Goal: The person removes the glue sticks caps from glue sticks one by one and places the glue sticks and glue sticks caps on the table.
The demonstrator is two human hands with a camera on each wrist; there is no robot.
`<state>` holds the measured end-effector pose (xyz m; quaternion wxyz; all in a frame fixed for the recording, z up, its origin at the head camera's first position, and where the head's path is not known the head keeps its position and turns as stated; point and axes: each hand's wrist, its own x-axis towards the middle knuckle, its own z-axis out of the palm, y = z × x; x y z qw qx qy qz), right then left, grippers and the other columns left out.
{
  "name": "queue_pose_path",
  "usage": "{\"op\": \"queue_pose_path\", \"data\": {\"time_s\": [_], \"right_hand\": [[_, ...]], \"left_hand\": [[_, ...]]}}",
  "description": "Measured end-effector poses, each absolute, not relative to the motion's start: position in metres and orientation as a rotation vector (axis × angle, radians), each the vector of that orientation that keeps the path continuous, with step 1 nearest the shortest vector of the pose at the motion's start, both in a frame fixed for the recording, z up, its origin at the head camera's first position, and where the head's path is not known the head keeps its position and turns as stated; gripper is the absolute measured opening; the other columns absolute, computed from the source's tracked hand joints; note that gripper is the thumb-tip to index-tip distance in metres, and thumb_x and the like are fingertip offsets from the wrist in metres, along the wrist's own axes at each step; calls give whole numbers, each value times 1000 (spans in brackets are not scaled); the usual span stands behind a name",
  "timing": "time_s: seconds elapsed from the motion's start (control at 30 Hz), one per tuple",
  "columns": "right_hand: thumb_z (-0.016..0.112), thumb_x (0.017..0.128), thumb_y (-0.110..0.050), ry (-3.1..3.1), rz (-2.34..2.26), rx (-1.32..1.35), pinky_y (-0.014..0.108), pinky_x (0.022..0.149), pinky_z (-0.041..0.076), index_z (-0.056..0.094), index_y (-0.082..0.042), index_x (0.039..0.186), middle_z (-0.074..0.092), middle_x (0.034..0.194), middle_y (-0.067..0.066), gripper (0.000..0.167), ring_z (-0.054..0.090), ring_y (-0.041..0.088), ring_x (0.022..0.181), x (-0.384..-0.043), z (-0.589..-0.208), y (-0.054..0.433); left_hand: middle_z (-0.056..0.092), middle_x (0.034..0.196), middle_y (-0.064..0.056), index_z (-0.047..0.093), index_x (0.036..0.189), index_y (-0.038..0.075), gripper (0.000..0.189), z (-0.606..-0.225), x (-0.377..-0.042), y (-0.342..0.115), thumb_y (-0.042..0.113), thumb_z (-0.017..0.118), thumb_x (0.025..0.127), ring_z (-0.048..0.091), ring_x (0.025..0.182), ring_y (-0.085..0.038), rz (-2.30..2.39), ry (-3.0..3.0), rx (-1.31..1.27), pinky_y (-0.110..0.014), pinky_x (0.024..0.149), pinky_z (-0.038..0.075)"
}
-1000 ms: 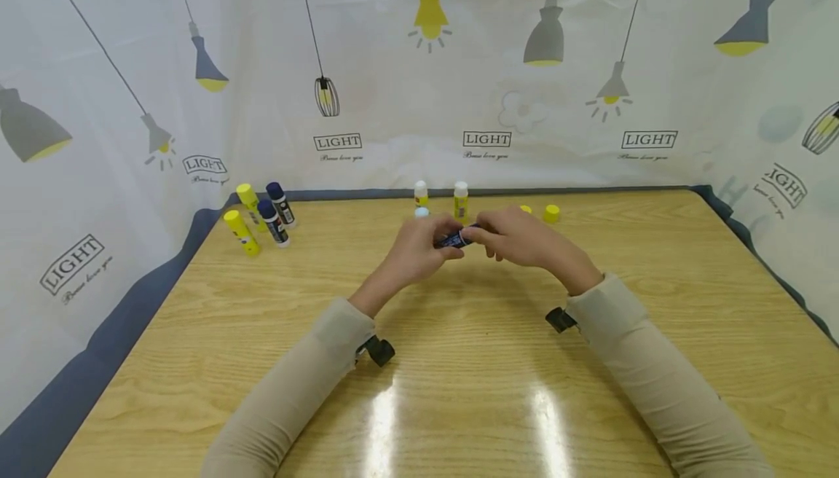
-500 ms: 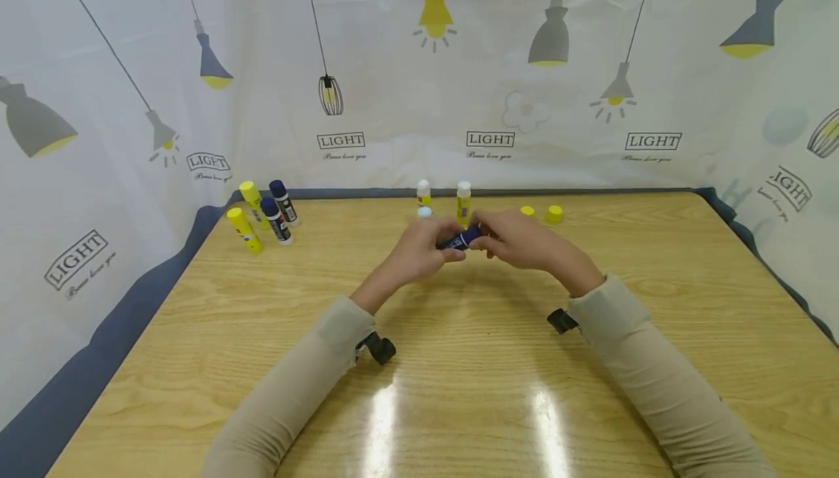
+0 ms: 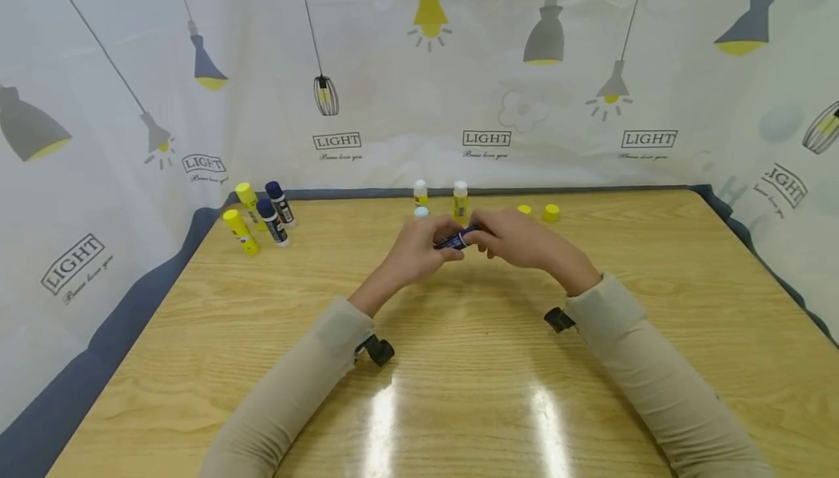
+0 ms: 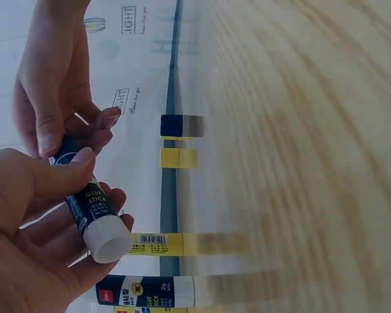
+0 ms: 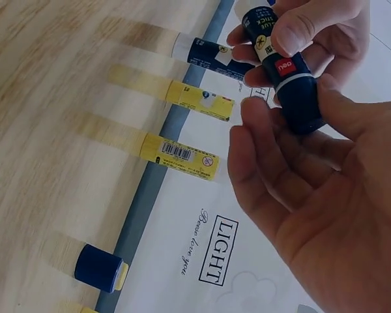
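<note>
Above the table, both hands meet at a navy glue stick (image 3: 454,240) held at a slant. My left hand (image 3: 416,251) grips its body between thumb and fingers, as the left wrist view also shows, with the white base (image 4: 111,240) pointing out of the grip. My right hand (image 3: 521,239) has thumb and fingers around the navy cap (image 5: 301,104), which sits on the stick's other end. A white ring shows between cap and body in the right wrist view. Behind the hands stand uncapped glue sticks, among them a yellow one (image 3: 461,202).
Several capped glue sticks, yellow (image 3: 241,232) and navy (image 3: 272,223), stand in a group at the back left. Loose yellow caps (image 3: 551,213) and a navy cap (image 5: 101,267) stand on the table at the back right. A printed curtain (image 3: 393,99) borders the table.
The right fingers moved back to the cap's far end half a second ago, and now reach forward over the cap again. The left hand keeps its grip with little movement.
</note>
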<state>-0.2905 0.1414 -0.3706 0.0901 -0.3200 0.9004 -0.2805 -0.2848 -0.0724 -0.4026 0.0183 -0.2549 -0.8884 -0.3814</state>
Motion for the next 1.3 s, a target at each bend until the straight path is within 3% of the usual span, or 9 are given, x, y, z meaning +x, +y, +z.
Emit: {"op": "queue_pose_path", "data": {"time_s": [0.17, 0.4, 0.6, 0.8, 0.97, 1.17, 1.3], "right_hand": [[61, 105, -14, 2696, -811, -1066, 35, 69, 54, 58, -6, 117, 72, 99, 15, 15, 69, 27, 81, -290, -371, 141], [56, 108, -30, 2739, -786, -972, 34, 67, 51, 65, -9, 109, 71, 94, 13, 23, 61, 16, 72, -293, -373, 142], [56, 108, -27, 2737, -761, -966, 33, 64, 49, 65, -10, 102, 70, 88, 10, 21, 58, 16, 69, -296, -373, 142], [66, 103, -21, 2763, -711, -1074, 31, 66, 48, 64, -8, 105, 69, 88, 7, 13, 56, 14, 71, -296, -375, 143], [73, 97, -18, 2776, -702, -1138, 33, 71, 51, 65, -8, 106, 70, 92, 4, 16, 61, 14, 77, -294, -375, 142], [62, 105, -26, 2746, -787, -991, 34, 68, 52, 65, -7, 113, 72, 94, 11, 20, 62, 15, 75, -292, -372, 141], [57, 108, -29, 2735, -777, -946, 33, 64, 49, 66, -8, 109, 69, 88, 11, 23, 58, 15, 69, -292, -372, 140]], "left_hand": [[77, 108, -11, 72, 118, 7, 28, -405, -286, -73, 10, 80, 91, 74, 92, -22, -1217, -2761, -816, -35, 81, 61], [77, 108, -12, 71, 119, 8, 32, -406, -286, -73, 12, 83, 89, 75, 94, -23, -1270, -2774, -793, -36, 81, 61], [79, 103, -9, 72, 117, 9, 31, -407, -286, -73, 11, 83, 88, 75, 91, -19, -1289, -2748, -797, -36, 79, 60], [77, 105, -9, 72, 115, 9, 28, -411, -288, -73, 9, 82, 89, 75, 93, -20, -1339, -2767, -814, -37, 82, 61], [76, 110, -10, 72, 118, 10, 29, -413, -290, -76, 11, 81, 91, 75, 97, -23, -1364, -2818, -812, -37, 84, 61], [75, 110, -8, 72, 118, 12, 29, -411, -291, -75, 13, 81, 90, 74, 95, -22, -1397, -2806, -748, -37, 82, 61], [75, 109, -8, 72, 117, 12, 30, -411, -290, -74, 12, 83, 89, 74, 93, -22, -1400, -2777, -724, -35, 80, 61]]}}
